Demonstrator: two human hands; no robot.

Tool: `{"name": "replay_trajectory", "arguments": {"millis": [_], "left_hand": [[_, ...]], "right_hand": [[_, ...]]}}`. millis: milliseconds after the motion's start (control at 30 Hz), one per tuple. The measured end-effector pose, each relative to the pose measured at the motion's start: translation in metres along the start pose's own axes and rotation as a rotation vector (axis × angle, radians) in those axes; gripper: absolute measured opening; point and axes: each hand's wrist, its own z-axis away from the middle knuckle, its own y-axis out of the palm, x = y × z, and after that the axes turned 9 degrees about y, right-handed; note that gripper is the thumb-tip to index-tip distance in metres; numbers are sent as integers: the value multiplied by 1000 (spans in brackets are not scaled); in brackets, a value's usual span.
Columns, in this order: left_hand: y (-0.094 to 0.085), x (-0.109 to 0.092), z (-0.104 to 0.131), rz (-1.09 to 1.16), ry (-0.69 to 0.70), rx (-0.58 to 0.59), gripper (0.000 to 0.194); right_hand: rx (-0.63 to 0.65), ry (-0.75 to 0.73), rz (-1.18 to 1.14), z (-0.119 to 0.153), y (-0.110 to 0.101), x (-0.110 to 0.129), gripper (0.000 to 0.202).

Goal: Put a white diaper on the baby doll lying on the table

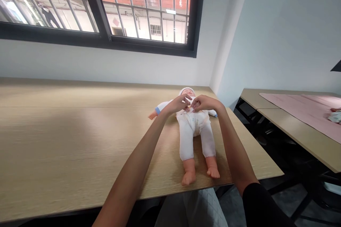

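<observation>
A baby doll [185, 149] lies on its back near the right end of the wooden table, feet toward me. It wears a white cap, a white top with blue cuffs, white leggings and what looks like a diaper [197, 122] over them. Over the doll's chest and belly, my left hand [180, 103] has its fingers bent in a pinch at the white clothing. Close opposite, my right hand [204, 103] is closed the same way, fingertips at the front of the clothing. The exact bit of cloth between the fingers is partly hidden.
The wooden table [80, 142] runs far to the left along the wall beneath a barred window [146, 7]. To the right, past a gap, another table [293, 124] carries a pink cloth [301, 108] with a partly visible item at its edge.
</observation>
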Motion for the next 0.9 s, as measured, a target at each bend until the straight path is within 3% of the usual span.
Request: {"name": "replay_trajectory", "arguments": {"millis": [300, 500, 900], "left_hand": [[-9, -5, 4, 7, -22, 97, 40], [-17, 3, 1, -285, -54, 102, 40], [-10, 5, 0, -393, -51, 102, 32]], "right_hand": [[-136, 9, 1, 1, 9, 11, 16], [-211, -68, -23, -1, 11, 10, 13], [-156, 154, 135, 2, 13, 22, 15]]}}
